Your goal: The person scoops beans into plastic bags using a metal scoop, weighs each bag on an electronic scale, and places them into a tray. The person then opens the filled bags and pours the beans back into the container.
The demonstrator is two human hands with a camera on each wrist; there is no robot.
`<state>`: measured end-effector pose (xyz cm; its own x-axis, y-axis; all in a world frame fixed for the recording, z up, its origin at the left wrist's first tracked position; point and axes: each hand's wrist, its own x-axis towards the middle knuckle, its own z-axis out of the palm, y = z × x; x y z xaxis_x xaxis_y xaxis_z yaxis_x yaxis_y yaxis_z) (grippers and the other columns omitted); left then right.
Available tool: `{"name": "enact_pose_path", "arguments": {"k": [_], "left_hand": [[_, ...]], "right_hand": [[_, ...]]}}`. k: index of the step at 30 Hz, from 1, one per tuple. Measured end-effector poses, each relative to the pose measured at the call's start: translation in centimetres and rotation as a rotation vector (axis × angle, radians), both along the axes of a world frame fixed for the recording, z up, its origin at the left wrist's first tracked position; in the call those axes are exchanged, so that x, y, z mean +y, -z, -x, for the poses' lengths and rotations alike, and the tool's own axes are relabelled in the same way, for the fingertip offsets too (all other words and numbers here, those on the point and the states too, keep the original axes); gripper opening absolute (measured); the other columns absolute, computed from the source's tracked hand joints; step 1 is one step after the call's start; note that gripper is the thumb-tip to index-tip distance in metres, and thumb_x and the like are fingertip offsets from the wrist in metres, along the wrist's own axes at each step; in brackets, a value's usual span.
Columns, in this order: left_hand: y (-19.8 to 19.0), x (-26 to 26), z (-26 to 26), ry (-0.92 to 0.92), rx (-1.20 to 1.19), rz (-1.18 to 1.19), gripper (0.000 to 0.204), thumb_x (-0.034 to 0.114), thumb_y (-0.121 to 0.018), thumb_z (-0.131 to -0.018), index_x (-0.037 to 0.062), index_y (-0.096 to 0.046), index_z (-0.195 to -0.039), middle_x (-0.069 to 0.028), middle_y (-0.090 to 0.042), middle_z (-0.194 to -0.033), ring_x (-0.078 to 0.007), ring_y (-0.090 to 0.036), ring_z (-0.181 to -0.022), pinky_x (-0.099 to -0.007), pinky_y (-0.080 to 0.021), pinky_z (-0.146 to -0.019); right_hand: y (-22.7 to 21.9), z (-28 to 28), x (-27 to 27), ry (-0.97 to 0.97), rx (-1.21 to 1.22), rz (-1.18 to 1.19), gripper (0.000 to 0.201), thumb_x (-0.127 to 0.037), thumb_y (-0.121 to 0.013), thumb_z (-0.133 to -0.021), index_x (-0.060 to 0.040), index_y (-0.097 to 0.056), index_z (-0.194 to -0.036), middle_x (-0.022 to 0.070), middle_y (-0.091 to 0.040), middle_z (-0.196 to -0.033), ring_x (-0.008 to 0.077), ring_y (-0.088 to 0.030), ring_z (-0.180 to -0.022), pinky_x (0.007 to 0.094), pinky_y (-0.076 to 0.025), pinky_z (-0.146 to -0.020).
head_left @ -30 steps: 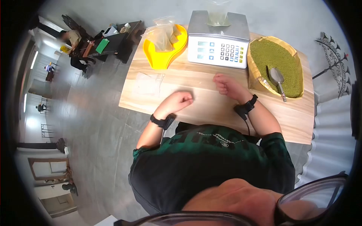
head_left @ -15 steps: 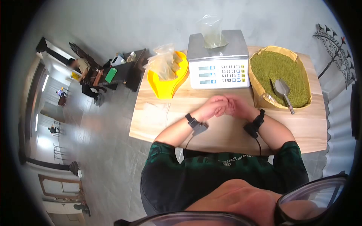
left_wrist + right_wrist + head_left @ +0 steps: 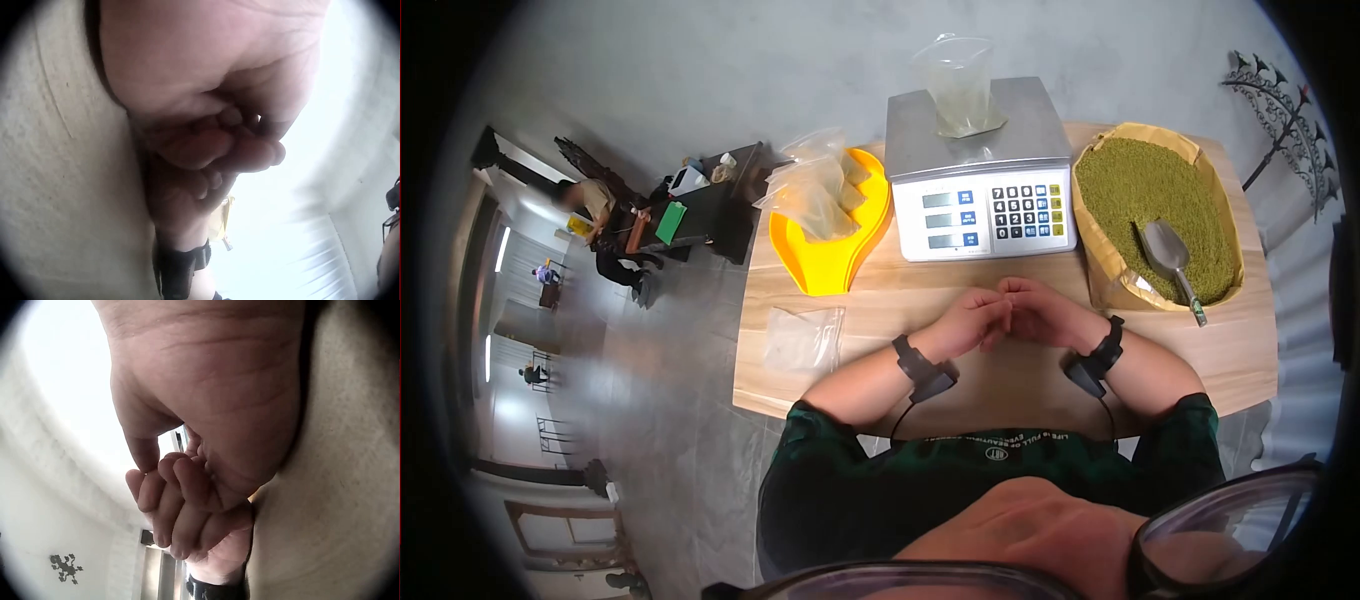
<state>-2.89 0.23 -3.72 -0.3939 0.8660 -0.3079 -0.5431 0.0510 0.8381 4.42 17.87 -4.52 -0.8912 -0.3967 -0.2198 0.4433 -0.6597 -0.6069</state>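
Note:
Both hands rest together on the wooden table, fingers loosely bent. The left hand (image 3: 962, 326) meets the right hand (image 3: 1050, 316) at the fingertips, below the scale (image 3: 985, 215). Neither holds an object. In the left wrist view the left palm (image 3: 212, 69) fills the top, the right hand (image 3: 181, 197) beyond it. The right wrist view shows the right palm (image 3: 212, 387) above the left hand's curled fingers (image 3: 181, 515). A clear bag (image 3: 962, 98) with some greenish contents stands on the scale's metal plate (image 3: 1025, 130).
Filled clear bags (image 3: 812, 195) lie in a yellow tray (image 3: 815, 272) at left, a flat clear bag (image 3: 802, 340) below it. At right stands a paper sack (image 3: 1112, 275) of green granules (image 3: 1145, 185) with a metal scoop (image 3: 1166, 248). A person (image 3: 595, 205) sits far left.
The hands, apart on the table a second ago, have come together at the fingers. The head view has shifted; the objects on the table keep their arrangement.

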Motion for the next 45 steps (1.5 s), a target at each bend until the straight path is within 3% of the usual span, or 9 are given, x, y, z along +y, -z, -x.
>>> {"name": "enact_pose_path", "arguments": {"k": [7,29,45], "left_hand": [[0.7,0.0,0.5,0.081,-0.058,-0.097,0.034,0.029,-0.057,-0.099,0.0033,-0.063,-0.078,-0.0054,-0.06,-0.066,-0.0149,-0.053,-0.05,-0.0263,-0.041,-0.049],[0.3,-0.2,0.7,0.118,-0.045,-0.068,0.033,0.027,-0.056,-0.099,0.002,-0.064,-0.079,-0.0056,-0.061,-0.068,-0.0149,-0.056,-0.053,-0.0262,-0.042,-0.05],[0.4,-0.2,0.7,0.112,-0.052,-0.068,0.034,0.029,-0.055,-0.1,0.003,-0.064,-0.081,-0.0046,-0.062,-0.07,-0.0138,-0.055,-0.053,-0.0258,-0.042,-0.049]], "right_hand": [[0.3,-0.2,0.6,-0.039,-0.026,0.067,0.007,-0.017,-0.058,-0.098,-0.0106,-0.057,-0.1,0.0024,-0.065,-0.09,0.0151,-0.065,-0.081,0.026,-0.05,-0.068],[-0.3,-0.3,0.7,-0.04,-0.047,0.09,0.005,-0.016,-0.056,-0.1,-0.0111,-0.055,-0.1,0.0023,-0.066,-0.09,0.0143,-0.066,-0.079,0.0232,-0.047,-0.061],[-0.1,-0.3,0.7,-0.042,-0.03,0.109,0.007,-0.018,-0.055,-0.1,-0.0114,-0.055,-0.101,0.0024,-0.065,-0.088,0.0133,-0.065,-0.078,0.0229,-0.048,-0.062]]}}
